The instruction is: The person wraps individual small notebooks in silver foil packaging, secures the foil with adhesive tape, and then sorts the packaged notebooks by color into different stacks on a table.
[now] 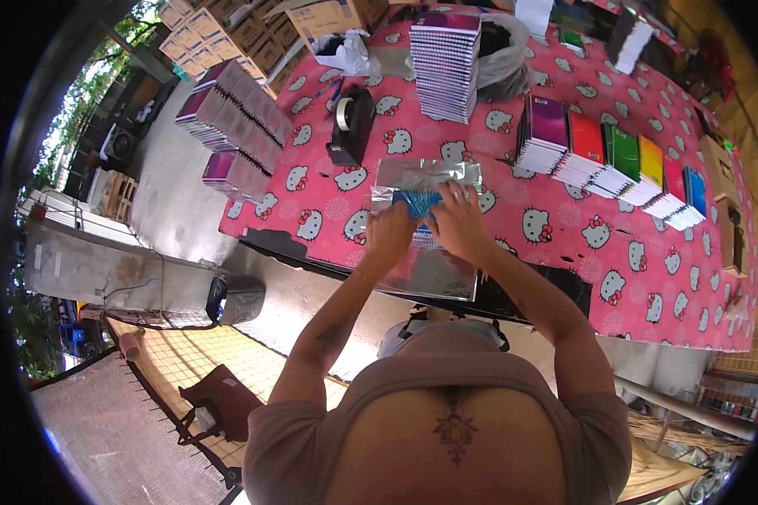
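Note:
A blue spiral notebook (419, 203) lies on a shiny clear plastic sheet (434, 172) near the table's front edge. My left hand (391, 231) is closed at the notebook's left side, its fingers curled against the cover and the plastic. On the other side, my right hand (461, 222) grips the right edge, fingers bent over the top and thumb toward the middle. Part of the notebook is hidden under my fingers. More plastic film (446, 273) stretches toward me and hangs at the table's edge.
Beyond my hands stands a black tape dispenser (350, 126). A tall notebook stack (445, 71) rises behind it, beside a plastic bag (507, 55). Purple notebook piles (236, 126) are on the left; colourful notebook stacks (602, 156) line the right. Cartons (227, 38) sit at the back.

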Demonstrator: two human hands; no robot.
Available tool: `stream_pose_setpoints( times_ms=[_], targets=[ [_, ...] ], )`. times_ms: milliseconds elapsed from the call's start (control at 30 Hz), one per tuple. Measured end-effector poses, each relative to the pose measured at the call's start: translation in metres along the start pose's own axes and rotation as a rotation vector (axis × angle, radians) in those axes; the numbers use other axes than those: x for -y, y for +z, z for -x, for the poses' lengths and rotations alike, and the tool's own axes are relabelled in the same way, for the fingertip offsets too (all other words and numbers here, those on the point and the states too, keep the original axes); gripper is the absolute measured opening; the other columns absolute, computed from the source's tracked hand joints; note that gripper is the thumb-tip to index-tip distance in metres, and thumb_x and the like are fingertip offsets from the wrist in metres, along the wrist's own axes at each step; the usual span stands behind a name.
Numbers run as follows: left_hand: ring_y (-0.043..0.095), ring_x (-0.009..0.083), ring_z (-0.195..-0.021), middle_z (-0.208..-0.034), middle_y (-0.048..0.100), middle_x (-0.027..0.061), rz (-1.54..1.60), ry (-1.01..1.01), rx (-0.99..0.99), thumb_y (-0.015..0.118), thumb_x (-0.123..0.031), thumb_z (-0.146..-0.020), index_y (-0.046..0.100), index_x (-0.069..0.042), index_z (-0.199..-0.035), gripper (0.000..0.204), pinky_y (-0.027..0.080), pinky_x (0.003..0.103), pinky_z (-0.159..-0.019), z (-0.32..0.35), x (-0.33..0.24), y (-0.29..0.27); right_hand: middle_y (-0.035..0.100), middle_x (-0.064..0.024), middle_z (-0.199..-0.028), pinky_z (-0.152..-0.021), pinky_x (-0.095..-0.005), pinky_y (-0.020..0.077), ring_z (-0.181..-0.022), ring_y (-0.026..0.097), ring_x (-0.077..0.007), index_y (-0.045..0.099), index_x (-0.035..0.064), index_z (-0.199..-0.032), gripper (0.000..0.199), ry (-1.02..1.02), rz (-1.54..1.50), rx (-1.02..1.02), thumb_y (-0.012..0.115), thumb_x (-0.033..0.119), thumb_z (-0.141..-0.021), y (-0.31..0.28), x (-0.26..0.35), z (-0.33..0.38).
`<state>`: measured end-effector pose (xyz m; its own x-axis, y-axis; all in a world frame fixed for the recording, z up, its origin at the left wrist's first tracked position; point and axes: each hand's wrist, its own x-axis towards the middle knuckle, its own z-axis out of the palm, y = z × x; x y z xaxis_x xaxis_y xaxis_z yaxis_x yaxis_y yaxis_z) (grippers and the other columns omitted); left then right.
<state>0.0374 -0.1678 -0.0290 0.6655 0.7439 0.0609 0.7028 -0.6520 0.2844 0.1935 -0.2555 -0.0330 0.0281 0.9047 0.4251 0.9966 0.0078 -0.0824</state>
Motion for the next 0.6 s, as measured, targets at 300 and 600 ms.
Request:
stream_pose_setpoints(
  times_ms=[300, 600],
  targets=[
    [0.064, 0.0315, -0.1, -0.109, 0.067, 0.0136, 0.376, 0.364, -0.423, 0.066, -0.01, -0.089, 0.06, -0.005, -0.115, 0.028, 0.05, 0.044, -0.084, 0.014, 0.002, -0.005, 0.073, -0.0118, -0.108, -0.095, -0.04, 0.0464, -0.103, 0.068, -0.0233, 0.066, 0.0008, -0.12, 0.086, 0.461, -1.096, 0.918, 0.035, 0.076, -0.094, 0.006, -0.119, -0.1],
    [0.066, 0.0328, -0.101, -0.105, 0.066, 0.0189, 0.859, 0.091, -0.253, 0.067, -0.003, -0.085, 0.05, -0.001, -0.128, 0.046, 0.051, 0.039, -0.084, 0.008, 0.091, 0.045, 0.052, -0.0216, -0.143, -0.109, -0.0403, 0.0398, -0.131, 0.051, -0.0349, 0.039, 0.0069, -0.149, 0.085, 0.182, -1.419, 0.549, 0.061, 0.063, -0.089, 0.023, -0.066, -0.031]
  ],
)
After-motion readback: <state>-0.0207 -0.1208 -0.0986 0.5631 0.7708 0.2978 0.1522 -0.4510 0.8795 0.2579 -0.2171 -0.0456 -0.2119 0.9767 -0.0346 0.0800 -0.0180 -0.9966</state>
